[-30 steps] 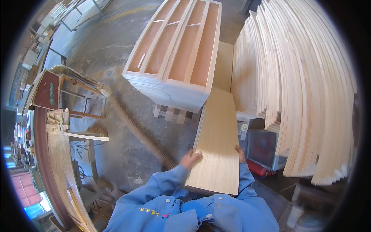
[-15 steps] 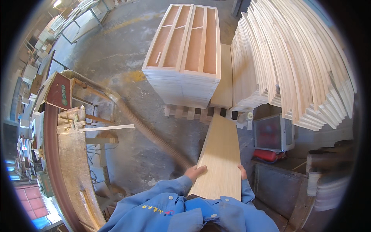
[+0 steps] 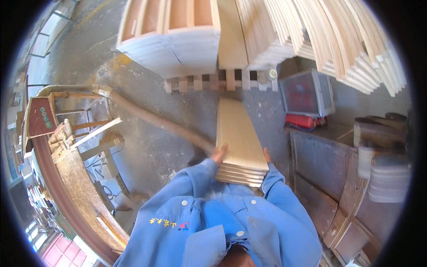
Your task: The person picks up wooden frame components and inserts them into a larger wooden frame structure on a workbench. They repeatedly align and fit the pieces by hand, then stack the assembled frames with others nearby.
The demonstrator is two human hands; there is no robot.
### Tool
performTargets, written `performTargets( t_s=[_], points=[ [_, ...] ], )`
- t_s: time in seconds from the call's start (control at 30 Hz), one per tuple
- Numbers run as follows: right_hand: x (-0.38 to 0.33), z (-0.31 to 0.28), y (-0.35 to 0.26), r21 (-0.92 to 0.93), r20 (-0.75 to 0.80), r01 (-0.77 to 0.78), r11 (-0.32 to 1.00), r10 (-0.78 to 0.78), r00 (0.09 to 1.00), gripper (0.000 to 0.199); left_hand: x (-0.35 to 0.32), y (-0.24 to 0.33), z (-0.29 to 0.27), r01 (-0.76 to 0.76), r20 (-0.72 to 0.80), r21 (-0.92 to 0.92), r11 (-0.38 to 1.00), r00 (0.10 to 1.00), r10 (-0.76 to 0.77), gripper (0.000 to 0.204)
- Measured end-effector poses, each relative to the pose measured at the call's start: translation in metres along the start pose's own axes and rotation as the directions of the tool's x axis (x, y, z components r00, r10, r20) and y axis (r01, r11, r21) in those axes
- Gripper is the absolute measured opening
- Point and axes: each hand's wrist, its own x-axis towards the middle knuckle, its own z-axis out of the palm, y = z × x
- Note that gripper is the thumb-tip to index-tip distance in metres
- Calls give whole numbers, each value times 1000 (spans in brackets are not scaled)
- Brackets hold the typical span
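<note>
Before my chest is a stack of several pale wooden boards (image 3: 240, 133), long and narrow, pointing away from me, with their layered near ends showing. My left hand (image 3: 219, 155) grips its left edge, with the thumb on the top board. On the opposite edge my right hand (image 3: 267, 155) presses with a thumb showing; its other fingers are hidden behind the boards. Beyond the far end, a low slatted wooden pallet (image 3: 195, 83) carries a tall pile of framed panels (image 3: 178, 53).
Long timber pieces (image 3: 329, 40) are piled at the far right, above a grey-framed box (image 3: 304, 93) and a red cylinder (image 3: 300, 120). A ribbed hose (image 3: 155, 119) crosses the floor to a worn workbench (image 3: 84, 187) on the left. Dark panels (image 3: 318, 164) lean on the right.
The surroundings have shifted upward and somewhat left in the picture. The near ends of the boards, earlier hidden against my jacket, now show. Both hands keep hold of the stack.
</note>
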Motion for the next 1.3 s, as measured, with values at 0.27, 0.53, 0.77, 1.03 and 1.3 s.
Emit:
performTargets(
  t_s=[0.27, 0.53, 0.77, 1.03, 1.3],
  points=[
    [-3, -11, -6, 123, -57, -63, 990, 70, 996, 39, -34, 26, 4, -28, 55, -349, 937, 997, 51, 77],
    [49, -43, -33, 94, -98, -30, 995, 39, 994, 44, -50, 117, 13, 32, 15, -377, 926, 999, -28, 54],
    [69, -65, -128, -95, 13, 69, 993, -68, 998, 45, -16, 174, 39, 216, 169, -371, 903, 972, -163, 61],
    [64, -29, -284, 266, 168, -88, 960, 43, 985, 63, -7, 288, 89, 92, 159, -348, 933, 986, -37, 85],
    [8, -4, -370, 556, 308, 113, 824, -330, 893, 71, 24, 365, 57, 155, 169, -190, 969, 978, -123, 98]
  ],
)
